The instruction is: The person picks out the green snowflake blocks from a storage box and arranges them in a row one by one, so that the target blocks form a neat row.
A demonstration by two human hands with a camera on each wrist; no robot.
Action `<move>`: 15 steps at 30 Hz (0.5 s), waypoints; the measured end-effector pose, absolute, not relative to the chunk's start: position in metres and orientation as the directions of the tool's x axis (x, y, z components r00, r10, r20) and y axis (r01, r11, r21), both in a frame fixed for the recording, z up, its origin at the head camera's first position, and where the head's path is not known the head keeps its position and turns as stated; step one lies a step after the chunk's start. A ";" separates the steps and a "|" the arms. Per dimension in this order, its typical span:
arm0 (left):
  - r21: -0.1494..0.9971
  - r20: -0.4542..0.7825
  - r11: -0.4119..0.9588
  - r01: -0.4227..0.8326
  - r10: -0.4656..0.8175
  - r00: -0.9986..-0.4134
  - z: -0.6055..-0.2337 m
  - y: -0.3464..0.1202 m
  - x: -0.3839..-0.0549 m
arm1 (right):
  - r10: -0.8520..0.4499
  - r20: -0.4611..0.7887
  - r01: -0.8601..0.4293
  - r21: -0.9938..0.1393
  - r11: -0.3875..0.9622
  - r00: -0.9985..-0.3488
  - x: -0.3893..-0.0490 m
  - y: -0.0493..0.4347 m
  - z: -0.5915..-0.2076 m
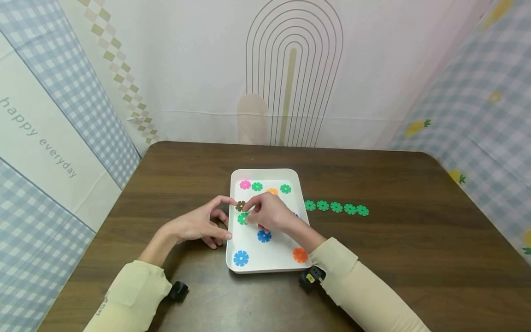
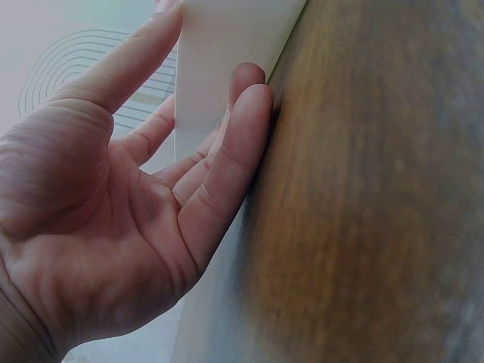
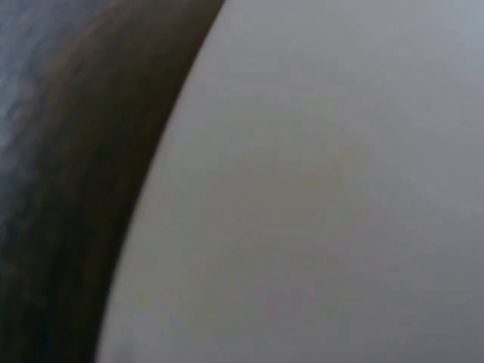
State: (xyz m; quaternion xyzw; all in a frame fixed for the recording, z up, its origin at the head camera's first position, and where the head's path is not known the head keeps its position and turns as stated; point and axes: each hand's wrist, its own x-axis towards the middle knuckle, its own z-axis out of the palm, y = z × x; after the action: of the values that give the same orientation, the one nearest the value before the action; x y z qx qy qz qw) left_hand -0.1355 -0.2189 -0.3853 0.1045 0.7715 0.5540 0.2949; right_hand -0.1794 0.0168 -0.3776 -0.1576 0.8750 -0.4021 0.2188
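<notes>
Here, the left hand is resting, thumb and forefinger spread, at the white tray's edge; the right hand is hovering by a green disc lying inside, whether pinching it one cannot tell.

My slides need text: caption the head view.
Right grip over a white tray of colourful notched discs, left grip at its edge, five green discs lined up on the wooden table.

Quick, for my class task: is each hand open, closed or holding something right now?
Left hand: open, touching the edge of the tray.
Right hand: at a green disc; whether it holds it cannot be told.
</notes>
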 end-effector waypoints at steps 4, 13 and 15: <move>0.914 -0.342 0.369 -0.167 0.483 -0.806 -0.385 -0.219 -0.136 | -0.456 -0.247 -0.122 -0.759 0.640 -0.855 -0.179 0.015 -0.380; 0.913 -0.344 0.372 -0.167 0.483 -0.805 -0.385 -0.219 -0.136 | -0.453 -0.251 -0.153 -0.714 0.683 -0.855 -0.179 0.013 -0.382; 0.915 -0.342 0.369 -0.166 0.486 -0.805 -0.385 -0.219 -0.136 | -0.454 -0.248 -0.159 -0.709 0.687 -0.856 -0.179 0.013 -0.383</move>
State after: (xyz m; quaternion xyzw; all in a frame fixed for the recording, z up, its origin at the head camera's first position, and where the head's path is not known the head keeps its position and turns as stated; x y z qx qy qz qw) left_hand -0.1357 -0.2185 -0.3851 0.1034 0.7728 0.5523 0.2950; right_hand -0.1791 0.0134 -0.3835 -0.1712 0.8949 -0.3564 0.2070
